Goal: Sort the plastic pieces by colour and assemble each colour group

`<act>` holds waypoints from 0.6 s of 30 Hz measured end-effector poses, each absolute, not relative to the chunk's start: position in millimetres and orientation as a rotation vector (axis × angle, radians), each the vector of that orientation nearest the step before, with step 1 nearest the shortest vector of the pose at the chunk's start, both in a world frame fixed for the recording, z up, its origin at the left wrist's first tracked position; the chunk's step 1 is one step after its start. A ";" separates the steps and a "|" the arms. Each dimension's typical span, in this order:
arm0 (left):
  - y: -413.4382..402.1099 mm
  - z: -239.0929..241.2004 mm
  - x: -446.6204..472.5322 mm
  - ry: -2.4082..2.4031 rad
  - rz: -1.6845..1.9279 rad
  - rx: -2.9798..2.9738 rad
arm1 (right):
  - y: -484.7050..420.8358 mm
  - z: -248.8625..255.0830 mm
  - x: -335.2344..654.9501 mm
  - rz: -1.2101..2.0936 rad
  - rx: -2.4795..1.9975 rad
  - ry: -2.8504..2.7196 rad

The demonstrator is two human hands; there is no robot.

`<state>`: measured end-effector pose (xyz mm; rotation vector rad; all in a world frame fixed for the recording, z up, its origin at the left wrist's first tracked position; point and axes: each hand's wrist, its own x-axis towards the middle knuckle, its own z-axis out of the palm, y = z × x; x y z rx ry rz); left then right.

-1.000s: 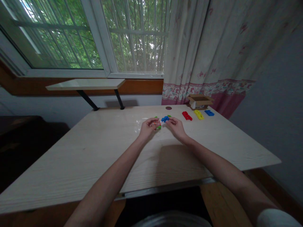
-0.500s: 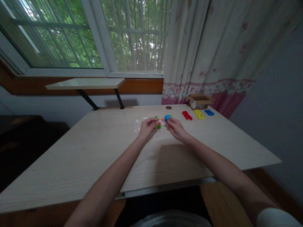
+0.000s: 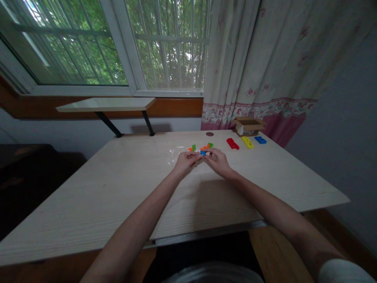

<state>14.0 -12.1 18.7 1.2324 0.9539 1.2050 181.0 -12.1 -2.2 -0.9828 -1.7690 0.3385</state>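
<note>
Both hands meet above the table around a small blue plastic piece (image 3: pixel 203 153). My left hand (image 3: pixel 186 162) pinches at its left side with thumb and fingers closed. From the right, my right hand (image 3: pixel 218 160) has its fingertips closed on the same piece. Anything else between the fingers is too small to make out. Just beyond the hands lie a green piece (image 3: pixel 193 147) beside an orange piece (image 3: pixel 190 149). Another orange piece (image 3: pixel 206 147) and a green piece (image 3: pixel 210 145) show behind my right fingers, partly hidden.
Toward the back right lie a red plastic piece (image 3: pixel 232 144), a yellow one (image 3: pixel 247 142) and a blue one (image 3: pixel 260 140). Behind them stands an open cardboard box (image 3: pixel 249 126). A raised shelf (image 3: pixel 107 104) stands at the back left; a dark disc (image 3: pixel 209 134) marks the table's rear.
The blue piece has moved down and left with my right hand, and my hands have come together. Green and orange pieces behind them now show more clearly.
</note>
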 end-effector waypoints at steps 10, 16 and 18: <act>-1.2 10.0 8.4 0.972 1.440 1.397 | -5.2 -6.6 169.5 0.941 -0.905 -1.468; -5.4 5.2 5.6 1.115 1.456 1.834 | -5.1 -8.9 164.1 1.025 -0.921 -1.372; -7.4 5.1 3.5 1.136 1.449 2.010 | -5.7 -8.6 163.4 1.016 -0.927 -1.369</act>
